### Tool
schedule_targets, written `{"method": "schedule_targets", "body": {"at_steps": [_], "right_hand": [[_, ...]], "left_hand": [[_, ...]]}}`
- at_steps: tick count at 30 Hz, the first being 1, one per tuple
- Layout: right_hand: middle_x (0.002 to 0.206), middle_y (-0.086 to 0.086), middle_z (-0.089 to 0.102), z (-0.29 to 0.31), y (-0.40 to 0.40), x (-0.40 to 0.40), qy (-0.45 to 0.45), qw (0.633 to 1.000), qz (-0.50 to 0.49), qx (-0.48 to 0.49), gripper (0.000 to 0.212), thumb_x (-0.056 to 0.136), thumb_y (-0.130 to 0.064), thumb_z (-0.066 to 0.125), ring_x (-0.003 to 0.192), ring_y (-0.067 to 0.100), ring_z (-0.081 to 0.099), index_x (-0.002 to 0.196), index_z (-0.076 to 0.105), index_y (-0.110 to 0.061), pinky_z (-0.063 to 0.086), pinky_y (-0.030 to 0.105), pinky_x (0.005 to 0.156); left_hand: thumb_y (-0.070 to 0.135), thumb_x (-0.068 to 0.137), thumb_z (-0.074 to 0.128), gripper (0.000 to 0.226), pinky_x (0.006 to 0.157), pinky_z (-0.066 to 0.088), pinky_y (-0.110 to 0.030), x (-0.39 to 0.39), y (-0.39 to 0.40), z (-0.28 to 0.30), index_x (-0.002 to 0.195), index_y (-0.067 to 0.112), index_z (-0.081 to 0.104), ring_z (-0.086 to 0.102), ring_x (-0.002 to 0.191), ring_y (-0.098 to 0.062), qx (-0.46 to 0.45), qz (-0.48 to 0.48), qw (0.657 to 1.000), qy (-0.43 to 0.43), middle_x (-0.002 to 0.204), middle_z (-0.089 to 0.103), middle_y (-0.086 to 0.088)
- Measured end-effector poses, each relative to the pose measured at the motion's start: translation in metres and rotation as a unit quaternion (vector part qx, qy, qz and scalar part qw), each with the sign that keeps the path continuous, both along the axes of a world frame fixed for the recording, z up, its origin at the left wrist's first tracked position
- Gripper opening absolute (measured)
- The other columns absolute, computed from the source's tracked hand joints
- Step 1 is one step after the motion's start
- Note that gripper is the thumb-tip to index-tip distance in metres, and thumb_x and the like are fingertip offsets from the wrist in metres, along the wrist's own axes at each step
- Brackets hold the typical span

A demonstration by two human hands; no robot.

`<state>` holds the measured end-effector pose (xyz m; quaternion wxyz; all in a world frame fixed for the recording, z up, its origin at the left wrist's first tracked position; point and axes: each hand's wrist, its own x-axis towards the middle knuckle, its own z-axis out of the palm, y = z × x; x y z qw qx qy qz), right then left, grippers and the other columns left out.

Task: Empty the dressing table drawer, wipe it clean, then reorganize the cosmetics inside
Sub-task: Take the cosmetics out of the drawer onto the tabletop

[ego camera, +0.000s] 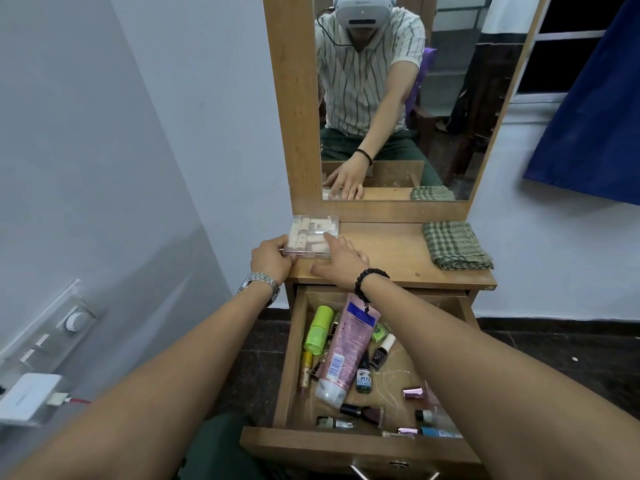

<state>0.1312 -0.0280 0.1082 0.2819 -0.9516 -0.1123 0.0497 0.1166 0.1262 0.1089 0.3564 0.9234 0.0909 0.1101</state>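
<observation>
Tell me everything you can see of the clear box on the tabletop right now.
The clear box is a flat, square case of see-through plastic, lid closed, packed with small pale beige tubes lying side by side. It lies flat at the back left corner of the tabletop, close to the mirror frame. The left hand holds its near left corner; the right hand has fingertips on its right edge. Its reflection shows in the mirror.
</observation>
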Motion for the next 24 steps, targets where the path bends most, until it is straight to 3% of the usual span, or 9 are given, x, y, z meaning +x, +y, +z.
{"method": "schedule_targets", "body": {"at_steps": [3,6,9,12,14,18,20,24], "right_hand": [[0.146,-0.002,0.039,0.004,-0.011,-0.011,-0.019,0.994,-0.001,0.107,0.083,0.076,-0.045,0.063,0.136,0.020,0.034,0.147,0.022,-0.031,0.031,0.046,0.110],[0.140,-0.002,0.049,0.003,-0.044,-0.032,-0.099,0.982,-0.020,0.159,0.061,0.087,-0.030,0.060,0.126,0.016,0.046,0.142,0.033,-0.027,0.038,0.044,0.107],[0.117,-0.004,0.060,-0.001,-0.090,-0.057,-0.212,0.975,0.023,0.056,0.029,0.090,-0.012,0.052,0.105,0.011,0.056,0.118,0.052,-0.022,0.050,0.034,0.089],[0.096,-0.007,0.059,-0.002,-0.129,-0.079,-0.220,0.969,0.096,-0.053,0.018,0.089,-0.008,0.049,0.088,0.017,0.058,0.099,0.054,-0.022,0.048,0.032,0.070],[0.106,-0.004,0.057,-0.006,-0.151,-0.087,-0.165,0.970,0.104,-0.143,0.022,0.088,-0.009,0.051,0.099,0.019,0.055,0.106,0.052,-0.021,0.045,0.029,0.074],[0.137,0.005,0.046,-0.027,-0.180,-0.089,0.013,0.936,0.115,-0.333,0.059,0.084,-0.014,0.060,0.123,0.026,0.045,0.137,0.035,-0.020,0.039,0.038,0.099],[0.144,0.005,0.042,-0.038,-0.184,-0.090,0.026,0.919,0.126,-0.373,0.070,0.085,-0.014,0.062,0.129,0.027,0.042,0.145,0.027,-0.021,0.032,0.041,0.106],[0.138,0.008,0.049,-0.047,-0.181,-0.092,-0.030,0.908,0.115,-0.401,0.062,0.088,-0.014,0.056,0.126,0.028,0.043,0.144,0.028,-0.018,0.030,0.041,0.102]], "left_hand": [[0.018,0.087,0.061,0.050,0.099,0.039,-0.035,-0.005,-0.004,-0.003,0.135,0.011,0.048,0.048,0.122,-0.032,0.018,0.010,1.000,-0.009,0.135,0.051,-0.015],[0.015,0.087,0.058,0.054,0.106,0.036,-0.040,-0.019,-0.011,-0.008,0.138,0.013,0.042,0.043,0.125,-0.030,0.002,0.030,0.995,-0.096,0.140,0.040,-0.011],[0.009,0.083,0.059,0.050,0.102,0.041,-0.045,-0.036,-0.023,-0.010,0.131,0.015,0.047,0.047,0.119,-0.026,0.002,-0.005,0.985,-0.170,0.135,0.042,-0.008],[0.009,0.083,0.060,0.050,0.103,0.037,-0.041,-0.049,-0.036,-0.011,0.130,0.016,0.047,0.043,0.123,-0.022,0.018,-0.026,0.979,-0.203,0.136,0.041,-0.006],[0.008,0.083,0.059,0.050,0.100,0.033,-0.037,-0.056,-0.046,-0.011,0.131,0.016,0.046,0.041,0.125,-0.021,0.024,-0.044,0.976,-0.211,0.137,0.041,-0.006],[0.008,0.083,0.058,0.048,0.101,0.032,-0.036,-0.066,-0.069,-0.014,0.129,0.017,0.048,0.040,0.126,-0.019,0.047,-0.091,0.972,-0.211,0.135,0.043,-0.003],[0.010,0.083,0.057,0.046,0.101,0.036,-0.040,-0.073,-0.079,-0.016,0.127,0.022,0.048,0.039,0.125,-0.015,0.066,-0.120,0.970,-0.202,0.134,0.043,0.002],[0.014,0.086,0.054,0.041,0.100,0.031,-0.032,-0.090,-0.098,-0.017,0.125,0.028,0.048,0.037,0.119,-0.003,0.099,-0.178,0.964,-0.169,0.133,0.043,0.010]]}}
